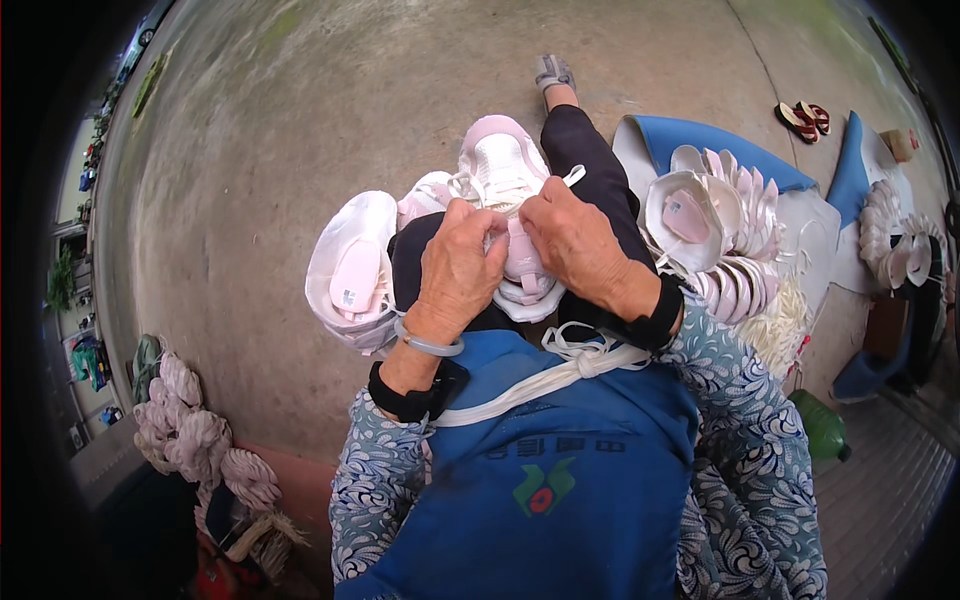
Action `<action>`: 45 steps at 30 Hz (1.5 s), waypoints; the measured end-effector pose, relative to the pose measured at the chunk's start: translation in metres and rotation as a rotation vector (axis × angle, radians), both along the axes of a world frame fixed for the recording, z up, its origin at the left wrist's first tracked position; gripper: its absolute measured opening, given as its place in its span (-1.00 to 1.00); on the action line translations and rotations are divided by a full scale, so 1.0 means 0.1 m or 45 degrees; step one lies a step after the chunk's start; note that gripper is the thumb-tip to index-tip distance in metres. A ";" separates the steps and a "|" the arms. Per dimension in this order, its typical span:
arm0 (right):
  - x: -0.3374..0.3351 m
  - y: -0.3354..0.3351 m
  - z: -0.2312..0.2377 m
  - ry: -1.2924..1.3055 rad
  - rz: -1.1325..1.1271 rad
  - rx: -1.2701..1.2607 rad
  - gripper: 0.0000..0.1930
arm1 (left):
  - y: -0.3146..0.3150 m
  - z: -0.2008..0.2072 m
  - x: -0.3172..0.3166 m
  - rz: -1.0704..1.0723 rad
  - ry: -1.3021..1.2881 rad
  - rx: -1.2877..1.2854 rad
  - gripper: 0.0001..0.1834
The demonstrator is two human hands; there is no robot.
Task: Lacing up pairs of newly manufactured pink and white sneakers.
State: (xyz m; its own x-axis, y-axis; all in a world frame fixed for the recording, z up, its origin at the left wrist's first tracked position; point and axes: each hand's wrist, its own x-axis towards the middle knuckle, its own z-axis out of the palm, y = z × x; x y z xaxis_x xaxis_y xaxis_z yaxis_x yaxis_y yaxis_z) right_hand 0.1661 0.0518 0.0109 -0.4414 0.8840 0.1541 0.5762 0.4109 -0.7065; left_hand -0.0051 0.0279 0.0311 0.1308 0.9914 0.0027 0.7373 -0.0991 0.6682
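A white and pale pink sneaker upper (498, 150) lies across my lap with its toe pointing away from me. White lace crosses its front. My left hand (458, 262) is closed at the left edge of the lacing, thumb and forefinger pinched on the upper. On the other edge my right hand (572, 240) is closed with its fingertips on the lace, and a lace end (574, 176) sticks out above the knuckles. My fingers partly hide the eyelets. Further left rests another upper (345, 265) with a pink insole, beside a partly covered upper (425, 190).
A bundle of white laces (530, 398) is tied across my blue apron (600, 440). Stacked uppers (735, 215) and loose laces (780, 330) lie at the right by a blue mat (715, 145). Sandals (800, 120), a green bottle (820, 425) and bundled pale uppers (195, 430) are farther out.
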 end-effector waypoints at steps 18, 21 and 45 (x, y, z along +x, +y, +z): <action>-0.02 -0.10 0.22 -0.268 0.039 0.150 -0.87 | -0.05 0.12 0.04 -0.075 0.258 0.061 -0.89; -0.05 -0.10 0.17 -0.282 0.023 0.126 -0.90 | -0.01 0.10 0.06 -0.114 0.281 0.090 -0.89; -0.36 -0.58 0.69 0.329 0.531 -0.108 -0.81 | -0.42 0.55 -0.90 0.076 -1.373 -0.755 -0.77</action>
